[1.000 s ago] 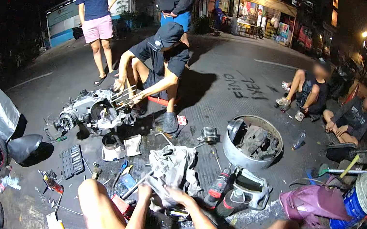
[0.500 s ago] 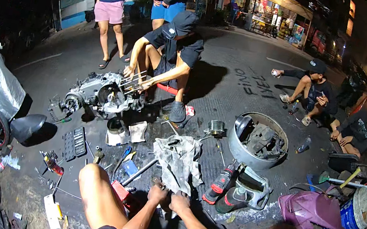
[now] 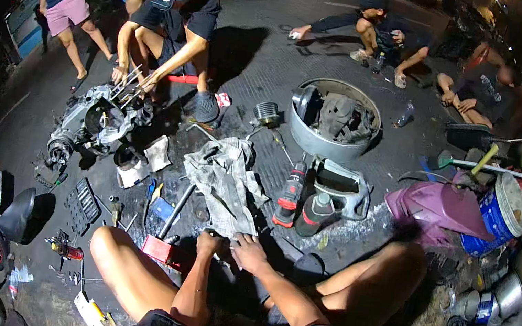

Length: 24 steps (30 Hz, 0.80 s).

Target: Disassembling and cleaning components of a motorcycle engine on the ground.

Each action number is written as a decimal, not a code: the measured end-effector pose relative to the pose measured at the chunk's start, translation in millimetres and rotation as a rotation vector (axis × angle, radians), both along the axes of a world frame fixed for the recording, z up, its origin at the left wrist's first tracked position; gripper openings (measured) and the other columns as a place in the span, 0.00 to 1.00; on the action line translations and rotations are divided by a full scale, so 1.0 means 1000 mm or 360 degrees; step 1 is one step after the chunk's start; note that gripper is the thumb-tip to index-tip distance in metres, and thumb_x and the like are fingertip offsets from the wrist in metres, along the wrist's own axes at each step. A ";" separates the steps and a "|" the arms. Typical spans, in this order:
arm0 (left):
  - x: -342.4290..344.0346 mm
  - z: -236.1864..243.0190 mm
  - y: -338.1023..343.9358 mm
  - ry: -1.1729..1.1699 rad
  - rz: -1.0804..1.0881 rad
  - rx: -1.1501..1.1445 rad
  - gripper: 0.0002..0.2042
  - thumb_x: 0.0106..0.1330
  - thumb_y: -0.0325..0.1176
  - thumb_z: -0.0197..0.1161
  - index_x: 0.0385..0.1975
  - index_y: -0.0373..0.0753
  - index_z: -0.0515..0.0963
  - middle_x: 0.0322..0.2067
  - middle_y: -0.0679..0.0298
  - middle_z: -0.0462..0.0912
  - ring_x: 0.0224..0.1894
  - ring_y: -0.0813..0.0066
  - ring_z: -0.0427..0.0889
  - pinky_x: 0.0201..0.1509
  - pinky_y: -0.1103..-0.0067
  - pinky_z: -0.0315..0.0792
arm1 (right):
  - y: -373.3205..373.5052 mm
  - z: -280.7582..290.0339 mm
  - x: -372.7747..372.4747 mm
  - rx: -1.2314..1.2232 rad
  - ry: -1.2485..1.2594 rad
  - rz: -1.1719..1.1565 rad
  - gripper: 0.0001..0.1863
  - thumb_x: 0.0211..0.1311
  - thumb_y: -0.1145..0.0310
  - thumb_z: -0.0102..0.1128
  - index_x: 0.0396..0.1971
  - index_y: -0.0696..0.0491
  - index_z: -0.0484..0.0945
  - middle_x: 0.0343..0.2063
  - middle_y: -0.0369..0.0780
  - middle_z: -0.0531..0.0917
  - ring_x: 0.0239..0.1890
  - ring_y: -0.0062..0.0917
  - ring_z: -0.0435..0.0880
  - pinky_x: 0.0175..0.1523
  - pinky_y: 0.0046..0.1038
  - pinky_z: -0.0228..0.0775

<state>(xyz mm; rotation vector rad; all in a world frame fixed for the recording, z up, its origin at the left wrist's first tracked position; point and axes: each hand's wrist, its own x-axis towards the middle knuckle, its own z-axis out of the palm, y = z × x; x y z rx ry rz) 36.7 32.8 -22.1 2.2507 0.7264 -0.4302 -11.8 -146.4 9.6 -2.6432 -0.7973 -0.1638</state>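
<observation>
A grey, stained rag (image 3: 223, 181) lies on the ground in front of me, its near end drawn in between my hands. My right hand (image 3: 248, 253) has its fingers bent over that near end. My left hand (image 3: 209, 243) is closed close beside it, around something dark that I cannot make out. Left of the rag a metal bar (image 3: 176, 212) leans over a red box-shaped thing (image 3: 156, 249) by my left knee. A red and black cordless drill (image 3: 289, 194) and a dark bottle (image 3: 317, 215) stand right of the rag.
A co-worker (image 3: 176, 29) crouches over an engine (image 3: 101, 117) at far left. A round metal tub (image 3: 330, 149) of parts and a cut-open jug (image 3: 340, 187) stand ahead. Right lie a purple panel (image 3: 434, 207) and a blue bucket (image 3: 496, 215); left, a socket case (image 3: 83, 205).
My view has turned to the right and downward, so the surroundings sit further left and higher. My right hand has flattened somewhat over the rag's end; the left stays closed beside it.
</observation>
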 end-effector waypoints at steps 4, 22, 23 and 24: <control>-0.004 0.014 -0.020 0.0014 -0.0101 0.0117 0.23 0.44 0.40 0.68 0.44 0.47 0.76 0.42 0.56 0.79 0.46 0.61 0.78 0.48 0.70 0.72 | -0.012 -0.007 0.003 0.0094 0.0086 -0.0097 0.16 0.56 0.60 0.52 0.41 0.53 0.73 0.44 0.40 0.73 0.47 0.31 0.70 0.52 0.35 0.61; -0.004 0.060 -0.034 -0.0456 0.0245 0.0082 0.16 0.49 0.42 0.62 0.36 0.40 0.77 0.35 0.47 0.79 0.40 0.52 0.79 0.44 0.64 0.72 | -0.006 0.001 0.010 0.0270 0.0062 -0.0202 0.16 0.54 0.62 0.55 0.39 0.56 0.74 0.55 0.46 0.66 0.51 0.40 0.69 0.55 0.38 0.59; -0.001 0.054 -0.038 -0.0547 0.0133 0.0051 0.16 0.49 0.41 0.61 0.35 0.39 0.77 0.32 0.46 0.79 0.39 0.49 0.79 0.43 0.63 0.72 | -0.004 0.004 0.004 0.0103 0.0080 -0.0288 0.18 0.54 0.62 0.54 0.42 0.58 0.73 0.57 0.46 0.64 0.52 0.37 0.68 0.56 0.37 0.57; 0.002 0.046 -0.042 -0.0664 0.0074 0.0066 0.17 0.49 0.41 0.61 0.37 0.39 0.76 0.32 0.45 0.79 0.38 0.48 0.78 0.43 0.63 0.72 | -0.008 -0.001 -0.001 0.0066 0.0090 -0.0289 0.19 0.53 0.63 0.54 0.42 0.59 0.72 0.58 0.47 0.63 0.53 0.39 0.67 0.57 0.37 0.56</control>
